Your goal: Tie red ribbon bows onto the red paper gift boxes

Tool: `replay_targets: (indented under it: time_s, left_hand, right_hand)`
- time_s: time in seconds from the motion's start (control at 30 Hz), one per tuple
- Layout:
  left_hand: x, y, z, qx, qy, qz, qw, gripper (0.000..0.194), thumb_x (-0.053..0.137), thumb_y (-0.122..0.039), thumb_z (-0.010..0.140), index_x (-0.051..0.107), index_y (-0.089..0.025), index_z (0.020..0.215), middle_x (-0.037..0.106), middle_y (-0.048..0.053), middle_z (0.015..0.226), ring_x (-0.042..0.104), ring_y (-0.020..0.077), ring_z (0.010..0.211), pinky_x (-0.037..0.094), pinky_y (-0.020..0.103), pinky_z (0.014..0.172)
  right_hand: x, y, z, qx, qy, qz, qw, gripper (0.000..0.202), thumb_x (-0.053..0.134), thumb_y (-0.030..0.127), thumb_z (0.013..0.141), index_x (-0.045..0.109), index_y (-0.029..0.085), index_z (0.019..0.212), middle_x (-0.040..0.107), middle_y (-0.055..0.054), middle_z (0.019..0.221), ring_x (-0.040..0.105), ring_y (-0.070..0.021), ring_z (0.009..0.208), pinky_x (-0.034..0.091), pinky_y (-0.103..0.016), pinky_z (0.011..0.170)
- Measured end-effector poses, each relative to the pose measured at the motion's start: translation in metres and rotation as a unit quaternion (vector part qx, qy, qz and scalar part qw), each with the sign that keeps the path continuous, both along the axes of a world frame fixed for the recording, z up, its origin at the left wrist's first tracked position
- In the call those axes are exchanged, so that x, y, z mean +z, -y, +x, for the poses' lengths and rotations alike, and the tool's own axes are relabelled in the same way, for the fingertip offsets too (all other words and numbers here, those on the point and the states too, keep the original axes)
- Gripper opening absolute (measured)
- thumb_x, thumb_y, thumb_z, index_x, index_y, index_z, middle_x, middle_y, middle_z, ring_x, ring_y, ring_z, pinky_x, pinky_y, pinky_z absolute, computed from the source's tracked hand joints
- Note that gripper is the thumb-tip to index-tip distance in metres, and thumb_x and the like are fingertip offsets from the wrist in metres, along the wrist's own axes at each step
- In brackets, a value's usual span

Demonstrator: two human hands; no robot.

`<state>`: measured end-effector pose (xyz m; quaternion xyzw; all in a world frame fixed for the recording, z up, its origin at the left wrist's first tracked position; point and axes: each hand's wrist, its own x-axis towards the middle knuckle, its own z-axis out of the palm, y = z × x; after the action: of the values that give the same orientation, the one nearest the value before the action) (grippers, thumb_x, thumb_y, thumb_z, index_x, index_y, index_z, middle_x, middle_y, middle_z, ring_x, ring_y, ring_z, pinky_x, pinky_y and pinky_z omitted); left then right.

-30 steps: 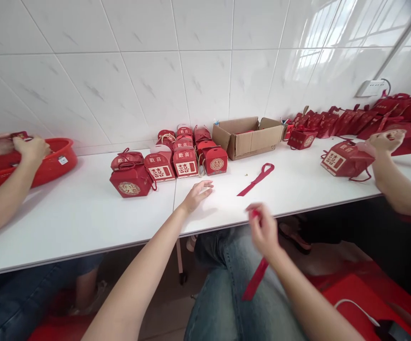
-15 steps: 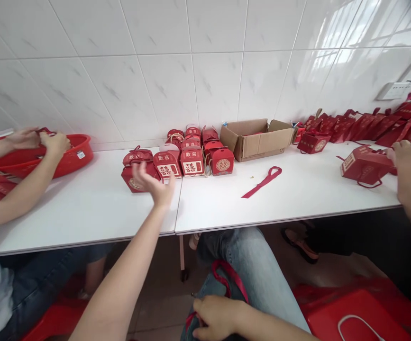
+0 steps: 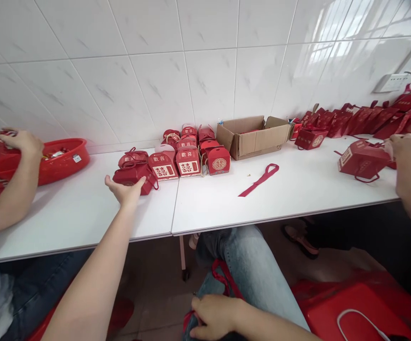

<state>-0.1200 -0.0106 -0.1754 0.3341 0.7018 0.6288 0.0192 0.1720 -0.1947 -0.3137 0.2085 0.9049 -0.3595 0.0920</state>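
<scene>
My left hand (image 3: 125,190) is around the near side of a dark red gift box (image 3: 134,176), thumb and fingers on either side of it; the box is tilted, with a cord loop at its right. Beside it stands a cluster of red boxes (image 3: 188,162) with gold and white print. Low over my lap, my right hand (image 3: 212,315) is closed near a red ribbon (image 3: 228,279) that lies on the jeans; what its fingers hold is hidden. Another red ribbon (image 3: 260,180), looped, lies on the white table (image 3: 205,208).
An open cardboard box (image 3: 258,142) stands by the wall. At left, a person's hands work over a red basin (image 3: 66,163). At right, another person's hand (image 3: 409,151) is by a red box (image 3: 363,160); more red bags (image 3: 361,122) line the wall.
My left hand has moved left and down onto the dark red box, which is now tilted. The hands of the person at left have shifted left. My right hand has stayed low.
</scene>
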Motion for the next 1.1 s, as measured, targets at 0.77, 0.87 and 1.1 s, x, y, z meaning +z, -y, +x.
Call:
replay_targets:
  time_s: [0.77,0.87,1.1]
  left_hand:
    - [-0.002,0.048,0.148,-0.445,-0.211,-0.017,0.870,0.043,0.056,-0.047,0.080,0.048,-0.023,0.114,0.029,0.012,0.147,0.023,0.0290,0.138,0.023,0.047,0.111]
    - [0.013,0.039,0.148,-0.463,-0.254,-0.042,0.848,0.045,0.058,-0.048,0.079,0.056,-0.022,0.115,0.043,0.011,0.137,0.037,0.0293,0.130,0.028,0.043,0.109]
    - [0.020,0.012,0.149,-0.485,-0.088,-0.087,0.866,0.061,0.042,-0.059,0.084,0.045,-0.025,0.135,0.048,0.007,0.137,0.031,0.0278,0.135,0.019,0.043,0.111]
  right_hand:
    - [0.007,0.000,0.000,0.009,0.007,0.003,1.000,0.053,0.050,0.053,0.080,0.056,0.010,0.111,0.070,-0.014,0.090,0.066,-0.0284,0.078,0.037,-0.028,0.048]
    - [0.005,0.000,0.000,0.004,0.002,0.004,1.000,0.053,0.049,0.054,0.080,0.057,0.011,0.110,0.070,-0.014,0.089,0.066,-0.0283,0.078,0.038,-0.028,0.049]
    - [0.009,-0.001,0.001,-0.005,0.006,-0.007,1.000,0.052,0.048,0.053,0.080,0.057,0.011,0.109,0.070,-0.013,0.086,0.066,-0.0285,0.077,0.037,-0.028,0.047]
